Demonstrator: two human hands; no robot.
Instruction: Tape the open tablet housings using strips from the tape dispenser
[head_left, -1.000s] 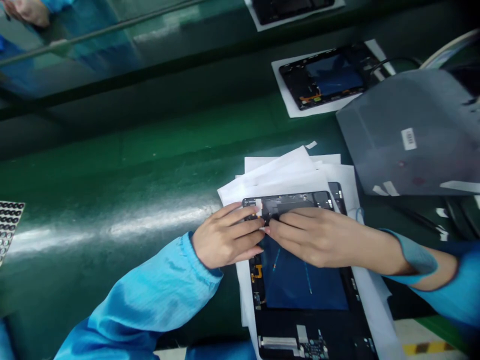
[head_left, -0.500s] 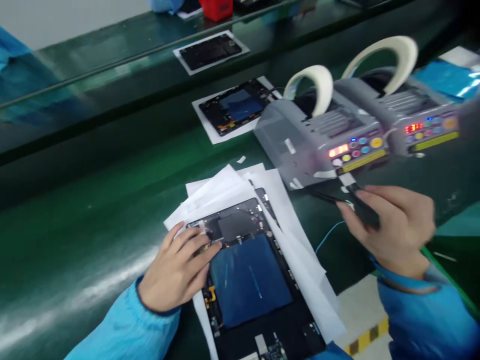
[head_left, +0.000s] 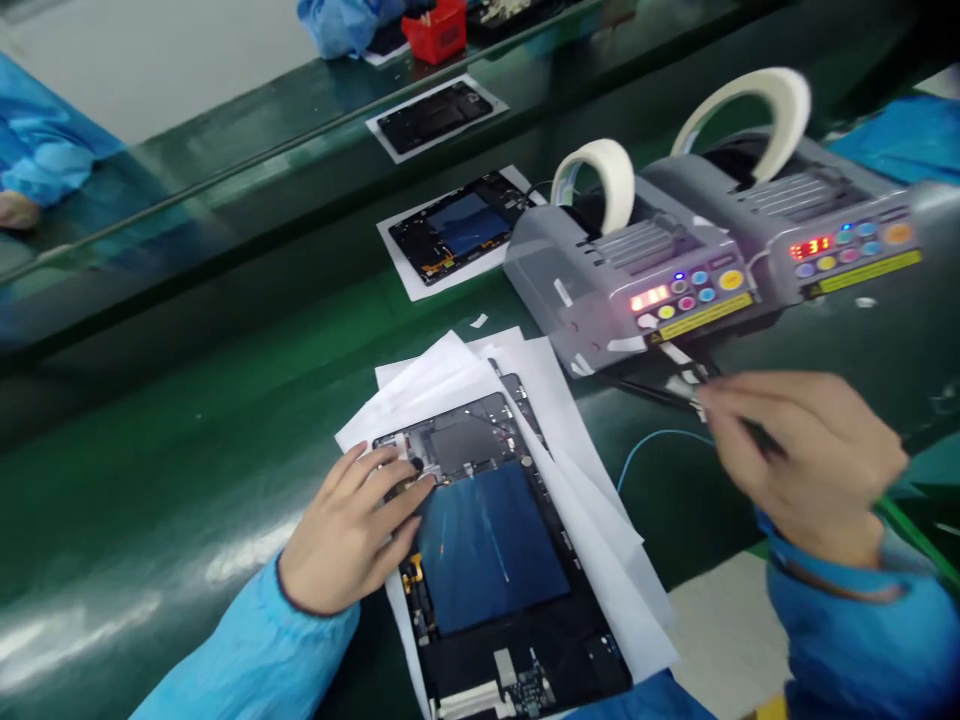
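My left hand (head_left: pixel 356 525) lies with spread fingers on the upper left corner of an opened tablet (head_left: pixel 592 650), whose blue battery (head_left: pixel 491 550) is exposed. Sheets of white paper (head_left: pixel 592 480) lie under and beside it. At the right, my right hand (head_left: pixel 810 455) is closed around black tweezers (head_left: pixel 765 437), partly hidden by the fingers. The tips reach toward a short strip of white tape (head_left: pixel 677 354) at the front of the nearer grey tape dispenser (head_left: pixel 551 285). Whether the tips grip the strip, I cannot tell.
A second tape dispenser (head_left: pixel 855 215) stands to the right of the first. Behind them are another opened tablet (head_left: pixel 416 240) and a dark panel (head_left: pixel 435 118), each on paper. A red bin (head_left: pixel 435 32) and a co-worker's blue sleeve (head_left: pixel 49 165) are farther back. A blue cord (head_left: pixel 637 445) crosses the table.
My right hand and the tweezers have shifted slightly right, away from the nearer dispenser. My left hand stays on the tablet. The camera view has moved a little, showing a co-worker's hand at left.
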